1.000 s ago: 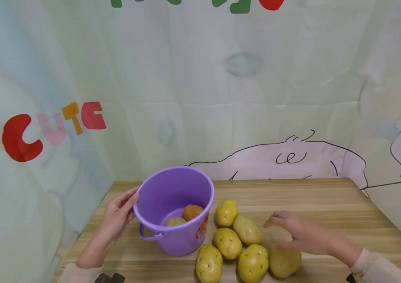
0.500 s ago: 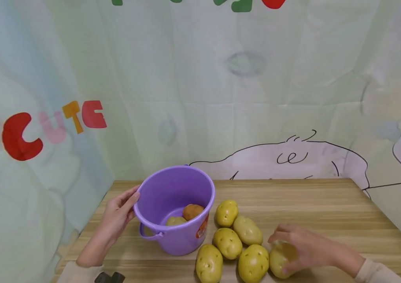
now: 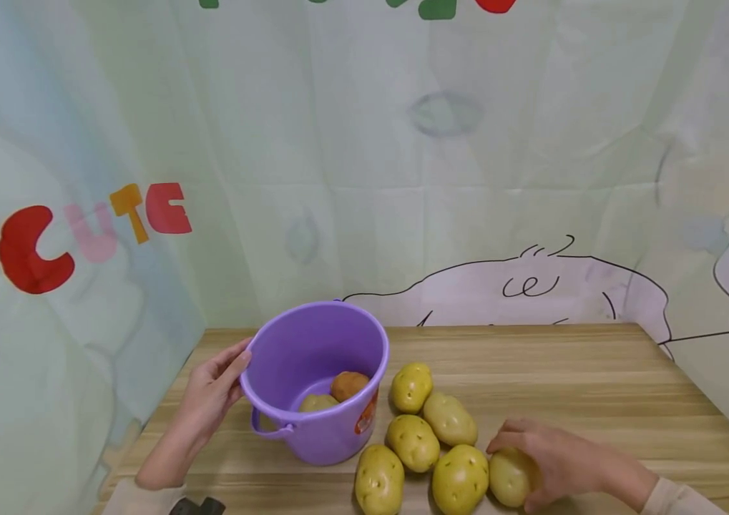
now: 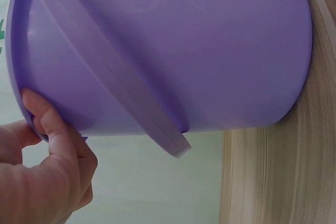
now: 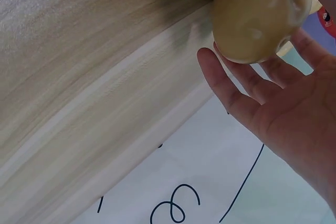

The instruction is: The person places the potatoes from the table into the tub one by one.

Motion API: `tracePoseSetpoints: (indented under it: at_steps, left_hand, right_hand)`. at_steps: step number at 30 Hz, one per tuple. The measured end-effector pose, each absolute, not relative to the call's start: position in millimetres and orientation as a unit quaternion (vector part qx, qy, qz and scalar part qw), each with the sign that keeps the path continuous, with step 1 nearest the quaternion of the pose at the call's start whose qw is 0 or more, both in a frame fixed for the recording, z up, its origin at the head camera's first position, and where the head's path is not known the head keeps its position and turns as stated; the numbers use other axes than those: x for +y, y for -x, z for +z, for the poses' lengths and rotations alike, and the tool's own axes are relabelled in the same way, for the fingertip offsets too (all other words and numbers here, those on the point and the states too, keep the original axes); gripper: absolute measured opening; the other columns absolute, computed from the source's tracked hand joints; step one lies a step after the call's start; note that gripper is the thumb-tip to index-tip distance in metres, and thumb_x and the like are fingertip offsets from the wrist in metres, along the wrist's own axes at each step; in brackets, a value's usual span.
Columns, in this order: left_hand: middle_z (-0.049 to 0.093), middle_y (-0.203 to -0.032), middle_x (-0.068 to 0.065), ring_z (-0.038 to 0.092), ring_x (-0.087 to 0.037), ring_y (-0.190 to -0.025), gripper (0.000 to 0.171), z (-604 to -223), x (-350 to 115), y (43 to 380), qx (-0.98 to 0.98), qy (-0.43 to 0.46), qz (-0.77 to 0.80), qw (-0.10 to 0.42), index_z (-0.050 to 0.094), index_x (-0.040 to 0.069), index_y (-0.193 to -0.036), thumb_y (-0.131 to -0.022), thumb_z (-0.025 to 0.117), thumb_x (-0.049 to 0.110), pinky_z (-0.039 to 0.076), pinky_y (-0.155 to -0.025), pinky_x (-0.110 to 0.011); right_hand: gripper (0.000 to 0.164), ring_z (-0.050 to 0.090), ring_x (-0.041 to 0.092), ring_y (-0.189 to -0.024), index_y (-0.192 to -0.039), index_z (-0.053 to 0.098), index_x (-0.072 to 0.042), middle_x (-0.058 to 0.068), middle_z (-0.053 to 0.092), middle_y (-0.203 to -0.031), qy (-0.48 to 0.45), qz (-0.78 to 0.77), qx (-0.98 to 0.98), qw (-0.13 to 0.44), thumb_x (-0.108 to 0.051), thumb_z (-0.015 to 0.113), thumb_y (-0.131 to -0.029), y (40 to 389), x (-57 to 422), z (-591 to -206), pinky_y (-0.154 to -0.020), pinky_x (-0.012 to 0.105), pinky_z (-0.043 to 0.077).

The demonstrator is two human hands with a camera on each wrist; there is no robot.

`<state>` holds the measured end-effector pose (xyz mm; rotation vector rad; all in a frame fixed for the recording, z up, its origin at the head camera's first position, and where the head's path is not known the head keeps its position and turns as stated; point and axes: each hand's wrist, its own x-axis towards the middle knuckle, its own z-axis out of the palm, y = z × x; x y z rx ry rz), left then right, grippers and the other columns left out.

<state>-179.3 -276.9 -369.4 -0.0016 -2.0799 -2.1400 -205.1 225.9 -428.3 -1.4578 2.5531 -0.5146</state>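
My left hand (image 3: 205, 397) pinches the left rim of a purple bucket (image 3: 328, 438), thumb and fingers on either side of the rim. In the left wrist view the bucket's handle (image 4: 113, 77) hangs slanted across its side. Inside the bucket lie a pale potato (image 3: 317, 403) and an orange-brown one (image 3: 349, 386). My right hand (image 3: 560, 458) grips the rightmost yellow potato (image 3: 509, 478), fingers over its far side and thumb on the near side. From the right wrist view, that potato (image 5: 257, 19) sits between the fingers and thumb, close over the wood.
Several more yellow potatoes cluster between bucket and right hand, among them one at the back (image 3: 412, 388), one in the middle (image 3: 413, 443) and one at the front (image 3: 380, 481). The wooden table (image 3: 596, 372) meets a printed cloth backdrop (image 3: 364, 179) behind and at both sides.
My right hand has come down and closed around the rightmost potato, from hovering above and behind it. The left hand and the bucket have stayed in place.
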Motion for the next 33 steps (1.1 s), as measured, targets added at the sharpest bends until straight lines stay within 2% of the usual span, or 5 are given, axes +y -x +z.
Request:
tracePoseSetpoints:
  at_steps: [6, 13, 20, 33]
  left_hand:
    - [0.064, -0.11, 0.005, 0.065, -0.006, -0.096, 0.055, -370.1, -277.9, 180.3, -0.699, -0.001, -0.712, 0.076, 0.034, -0.014, -0.147, -0.107, 0.051, 0.019, 0.057, -0.083, -0.019]
    - [0.064, -0.112, 0.004, 0.065, -0.008, -0.099, 0.055, -371.7, -279.2, 180.5, -0.694, 0.012, -0.716, 0.076, 0.032, -0.015, -0.147, -0.107, 0.05, 0.017, 0.057, -0.084, -0.02]
    - [0.066, -0.108, 0.004, 0.065, -0.006, -0.091, 0.055, -371.4, -278.5, 181.7, -0.696, 0.006, -0.713, 0.081, 0.033, -0.015, -0.146, -0.106, 0.052, 0.017, 0.058, -0.076, -0.017]
    - [0.065, -0.109, 0.005, 0.066, -0.007, -0.097, 0.055, -369.2, -277.6, 180.8, -0.694, -0.002, -0.716, 0.075, 0.033, -0.014, -0.147, -0.106, 0.051, 0.018, 0.057, -0.084, -0.02]
  right_hand:
    - [0.07, 0.054, 0.003, -0.102, -0.128, 0.061, -0.018, -0.011, 0.054, -0.118, 0.484, -0.182, 0.85, 0.097, -0.032, 0.092, -0.067, 206.2, 226.4, -430.4, -0.082, 0.029, 0.057]
    - [0.07, 0.054, 0.003, -0.101, -0.128, 0.06, -0.021, -0.011, 0.053, -0.118, 0.481, -0.183, 0.852, 0.092, -0.031, 0.092, -0.066, 206.0, 226.9, -430.4, -0.08, 0.028, 0.057]
    - [0.064, 0.054, 0.003, -0.099, -0.124, 0.061, -0.021, -0.011, 0.053, -0.115, 0.48, -0.182, 0.854, 0.089, -0.035, 0.091, -0.069, 207.2, 226.6, -431.6, -0.078, 0.029, 0.057]
    - [0.058, 0.055, -0.001, -0.093, -0.12, 0.063, -0.015, -0.013, 0.057, -0.11, 0.496, -0.195, 0.843, 0.072, -0.037, 0.089, -0.072, 208.2, 228.8, -431.1, -0.073, 0.023, 0.056]
